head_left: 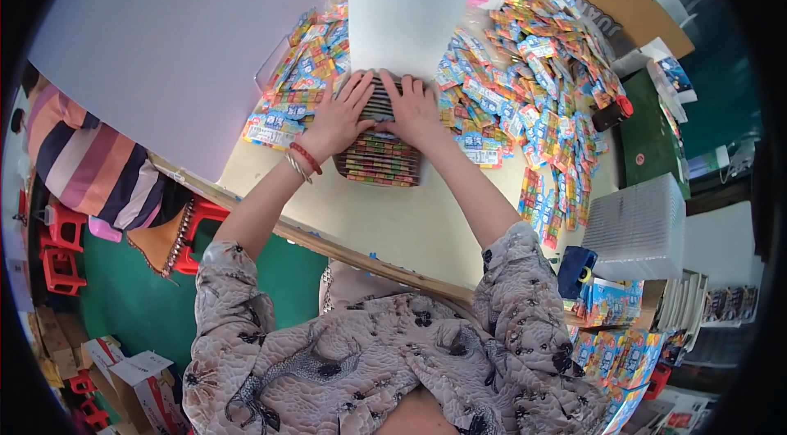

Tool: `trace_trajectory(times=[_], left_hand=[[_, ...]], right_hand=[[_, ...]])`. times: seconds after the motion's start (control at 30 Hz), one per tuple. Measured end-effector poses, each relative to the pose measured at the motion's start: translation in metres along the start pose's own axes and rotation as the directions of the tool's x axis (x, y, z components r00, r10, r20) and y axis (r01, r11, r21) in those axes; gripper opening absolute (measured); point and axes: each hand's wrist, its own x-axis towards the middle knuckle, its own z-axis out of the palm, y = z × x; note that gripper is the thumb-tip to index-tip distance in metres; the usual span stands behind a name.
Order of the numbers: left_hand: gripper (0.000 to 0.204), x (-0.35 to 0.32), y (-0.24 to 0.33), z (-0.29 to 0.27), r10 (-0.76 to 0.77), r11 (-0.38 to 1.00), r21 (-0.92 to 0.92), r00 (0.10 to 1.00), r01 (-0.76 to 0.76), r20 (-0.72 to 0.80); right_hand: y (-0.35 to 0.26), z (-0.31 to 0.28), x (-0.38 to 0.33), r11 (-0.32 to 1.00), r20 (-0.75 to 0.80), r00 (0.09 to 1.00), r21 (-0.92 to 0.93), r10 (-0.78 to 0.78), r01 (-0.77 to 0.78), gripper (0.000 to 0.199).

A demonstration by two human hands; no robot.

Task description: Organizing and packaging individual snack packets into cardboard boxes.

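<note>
both hands, the left hand (334,119) and the right hand (416,113), reach in the head view over a block of packets (379,164) at the middle of the cream table (361,226). to do this well, the person should probably press evenly from left and right, so that no row tilts or bulges, and keep the thumbs level with the packets' edges. the fingers are spread and slightly bent toward the far side, the thumbs turned in toward each other; they touch the far part of the block, but whether they pinch packets or only press cannot be told. its near part shows thin edges in orderly layers. loose packets (525,99) lie heaped to the right, with more to the left.
</note>
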Motion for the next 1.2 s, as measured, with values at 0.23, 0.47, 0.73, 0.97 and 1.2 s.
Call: trace_trajectory(times=[0.23, 0.47, 0.73, 0.97, 1.2], left_hand=[[0.065, -0.015, -0.011, -0.027, -0.09, 0.969, -0.236, 0.994, 0.073, -0.061], [0.044, -0.059, 0.027, -0.006, -0.491, 0.486, -0.68, 0.815, 0.549, 0.307], [0.038, -0.077, 0.099, -0.063, -0.256, 0.478, -0.778, 0.912, 0.407, 0.319], [0.038, -0.047, 0.137, -0.054, -0.169, 0.527, -0.725, 0.89, 0.444, 0.423], [0.018, -0.032, 0.144, -0.058, 0.201, 0.803, -0.573, 0.98, -0.163, 0.004]], right_hand=[[0.022, -0.012, -0.038, 0.968, -0.343, 0.938, 0.247, 0.045, 0.044, 0.064], [0.027, 0.006, -0.098, 0.72, 0.056, 0.885, 0.559, 0.463, -0.412, 0.024], [-0.004, -0.072, -0.224, 0.636, 0.179, 0.763, 0.453, 0.622, -0.625, 0.021], [0.01, -0.089, -0.248, 0.715, -0.042, 0.729, 0.243, 0.683, -0.656, 0.014], [0.022, -0.082, -0.231, 0.963, 0.194, 0.971, 0.202, 0.14, -0.179, 0.017]])
